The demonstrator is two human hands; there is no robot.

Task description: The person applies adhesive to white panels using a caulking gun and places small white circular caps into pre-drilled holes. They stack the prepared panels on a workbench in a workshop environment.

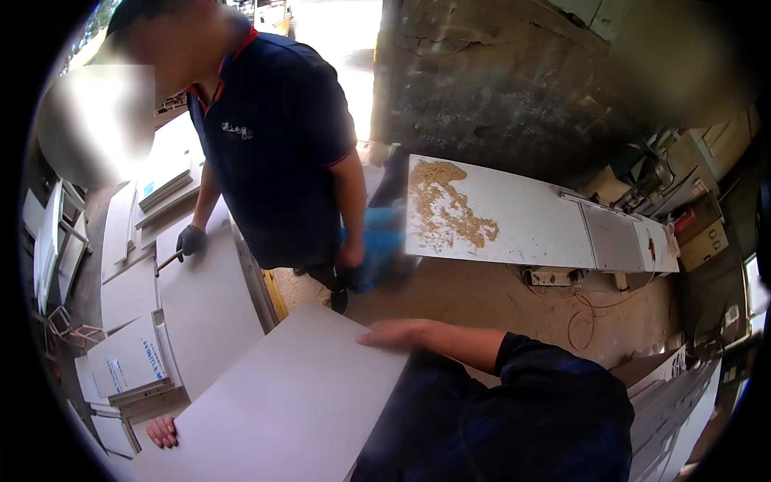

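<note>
A large white panel (281,394) lies in front of me, slanting from lower left to upper right. My left hand (162,431) is closed over its left edge; only the fingers show, the thumb and palm being hidden. Over the far right edge rests my right hand (393,333), its fingers stretched out flat and slightly blurred. Whether its thumb grips from below cannot be seen. Across from me stands a person in a dark shirt (281,145). That person's gloved hand (191,241) holds a thin bar or handle above another white panel (205,305).
Stacked white boards (128,361) fill the left side. Beyond my right arm runs a long white worktable (530,209) with sawdust (450,201) on it. An orange cord (594,309) trails over the floor beneath. Cardboard boxes (704,245) stand at the far right.
</note>
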